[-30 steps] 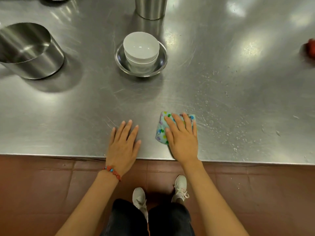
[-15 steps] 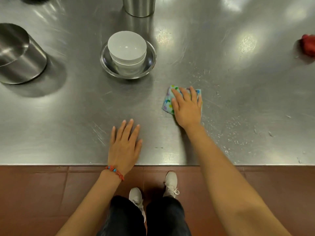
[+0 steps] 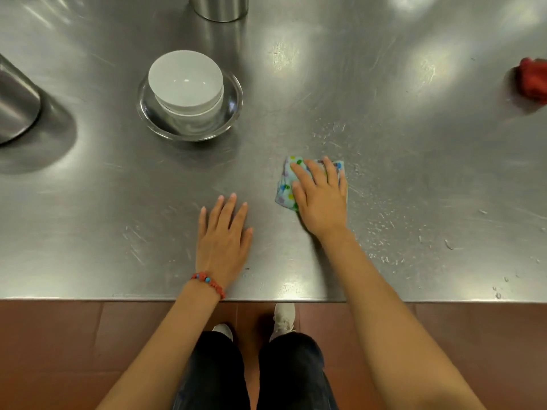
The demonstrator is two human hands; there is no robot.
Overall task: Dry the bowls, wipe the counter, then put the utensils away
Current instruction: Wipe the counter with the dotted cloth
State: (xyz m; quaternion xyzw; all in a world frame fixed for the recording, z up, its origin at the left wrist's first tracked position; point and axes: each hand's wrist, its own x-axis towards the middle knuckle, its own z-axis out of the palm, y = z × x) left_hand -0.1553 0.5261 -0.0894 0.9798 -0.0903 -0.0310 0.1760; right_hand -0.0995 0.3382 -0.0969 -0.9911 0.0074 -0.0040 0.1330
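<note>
The steel counter [image 3: 88,226] carries a folded pale-blue cloth with coloured dots [image 3: 284,192], which I see pinned flat under my right hand [image 3: 321,199], fingers [image 3: 331,173] spread across it and pressing rather than clenching. My left hand [image 3: 223,241] lies flat, empty, just beside it. Water droplets [image 3: 381,226] speckle the metal to the cloth's right.
</note>
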